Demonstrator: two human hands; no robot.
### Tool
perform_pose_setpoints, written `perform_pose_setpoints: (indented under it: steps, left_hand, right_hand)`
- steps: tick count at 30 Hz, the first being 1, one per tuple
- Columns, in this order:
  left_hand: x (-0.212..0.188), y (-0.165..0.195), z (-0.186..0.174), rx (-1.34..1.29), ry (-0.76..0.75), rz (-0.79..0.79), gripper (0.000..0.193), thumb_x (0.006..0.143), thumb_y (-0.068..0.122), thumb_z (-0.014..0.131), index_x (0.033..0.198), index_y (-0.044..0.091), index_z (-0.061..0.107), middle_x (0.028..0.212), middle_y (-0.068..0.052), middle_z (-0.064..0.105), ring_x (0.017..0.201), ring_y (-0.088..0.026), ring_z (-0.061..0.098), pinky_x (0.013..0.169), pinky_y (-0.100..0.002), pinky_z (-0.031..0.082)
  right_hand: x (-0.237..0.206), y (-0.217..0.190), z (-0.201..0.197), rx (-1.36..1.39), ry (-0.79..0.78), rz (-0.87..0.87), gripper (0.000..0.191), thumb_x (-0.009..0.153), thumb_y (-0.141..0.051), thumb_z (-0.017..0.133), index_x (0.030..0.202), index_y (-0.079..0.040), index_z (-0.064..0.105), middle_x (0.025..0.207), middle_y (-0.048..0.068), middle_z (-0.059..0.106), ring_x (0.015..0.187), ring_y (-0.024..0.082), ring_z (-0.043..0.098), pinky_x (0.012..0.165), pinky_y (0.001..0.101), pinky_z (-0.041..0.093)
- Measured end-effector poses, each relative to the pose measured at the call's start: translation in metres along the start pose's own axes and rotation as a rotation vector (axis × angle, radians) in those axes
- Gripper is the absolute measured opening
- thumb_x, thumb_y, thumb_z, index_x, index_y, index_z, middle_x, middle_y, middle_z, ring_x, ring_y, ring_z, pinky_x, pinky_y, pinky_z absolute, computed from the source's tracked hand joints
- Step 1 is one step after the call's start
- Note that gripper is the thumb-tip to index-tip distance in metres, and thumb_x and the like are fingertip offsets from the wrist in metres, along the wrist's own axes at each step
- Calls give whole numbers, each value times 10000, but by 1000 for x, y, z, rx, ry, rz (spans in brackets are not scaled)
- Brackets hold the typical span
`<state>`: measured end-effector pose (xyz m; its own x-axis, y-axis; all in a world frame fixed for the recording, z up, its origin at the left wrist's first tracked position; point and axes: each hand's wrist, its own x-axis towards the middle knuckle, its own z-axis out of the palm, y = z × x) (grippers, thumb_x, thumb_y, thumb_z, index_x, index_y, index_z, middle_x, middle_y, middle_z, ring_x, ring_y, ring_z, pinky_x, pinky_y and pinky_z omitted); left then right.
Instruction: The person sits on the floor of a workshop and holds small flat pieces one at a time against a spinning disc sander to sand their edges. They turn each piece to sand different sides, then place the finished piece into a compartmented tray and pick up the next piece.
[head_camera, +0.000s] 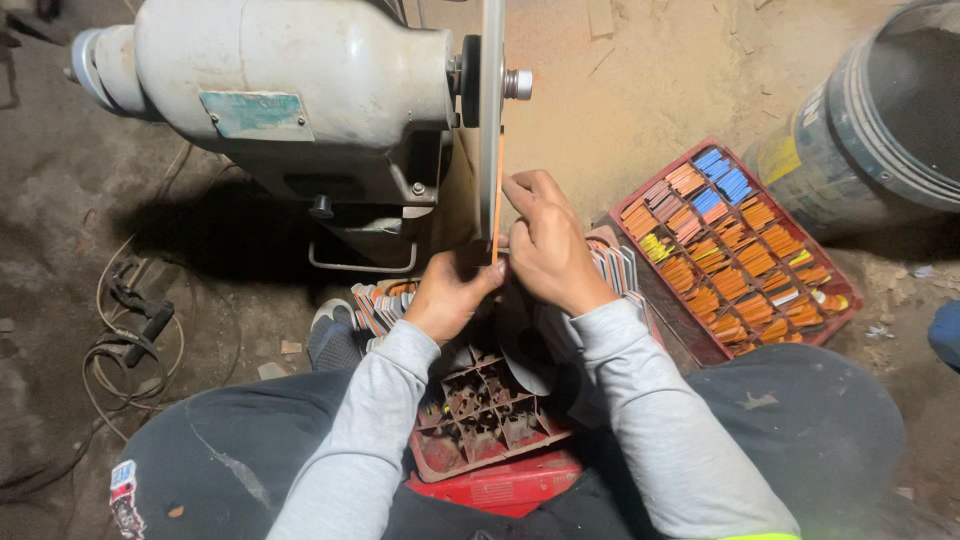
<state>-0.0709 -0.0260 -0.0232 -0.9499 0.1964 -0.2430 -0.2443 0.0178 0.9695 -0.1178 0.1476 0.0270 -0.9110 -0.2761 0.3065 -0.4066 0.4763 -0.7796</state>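
The thin orange plastic strip (497, 195) stood upright against the grey grinding disc (490, 120), both hands (right hand (548, 245) higher, left hand (452, 292) lower) with fingers pinched closed on its lower end.

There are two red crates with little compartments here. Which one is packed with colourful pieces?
The red crate on the floor to the person's right, full of orange, blue and yellow pieces. The crate in the person's lap has mostly bare, dark compartments.

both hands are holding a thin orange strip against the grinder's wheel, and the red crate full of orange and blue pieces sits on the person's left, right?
Not quite: the red plastic crate of orange and blue pieces sits on the person's right, as the head view shows. The rest holds: the left hand and right hand hold the thin orange strip against the wheel of the grey metal grinder.
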Motion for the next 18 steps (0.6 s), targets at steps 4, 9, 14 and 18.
perform_pose_setpoints:
  steps: [4,9,14,18]
  left_hand:
    - [-4,-7,-3,35,-48,54,431,933,118,664,1332,-42,637,1210,-75,733,1054,-110,653,953,-267,528]
    - [-42,-8,3,-115,-88,-142,458,887,118,730,1323,5,642,1239,-65,703,1069,-147,653,939,-283,539]
    - [-94,0,2,800,144,148,487,755,77,836,1220,71,691,1200,-185,585,1076,-369,627,933,-416,492]
    - [-99,11,3,794,246,269,463,756,8,771,1205,76,680,1254,-206,527,1083,-402,613,936,-427,529]
  right_hand:
    - [-9,-4,10,-43,65,-34,544,776,45,485,1304,67,616,1212,271,586,1156,448,584,1024,459,478]
    - [-31,-15,6,-43,8,-19,450,772,28,518,1199,75,652,1152,272,618,1126,439,599,1010,451,478]
    - [-51,-3,-35,261,-517,60,463,770,53,479,1159,21,728,1190,184,746,1169,310,682,1040,367,475]
    - [-55,-3,-46,272,-590,185,492,791,50,462,1210,0,716,1190,128,776,1136,215,716,1009,302,495]
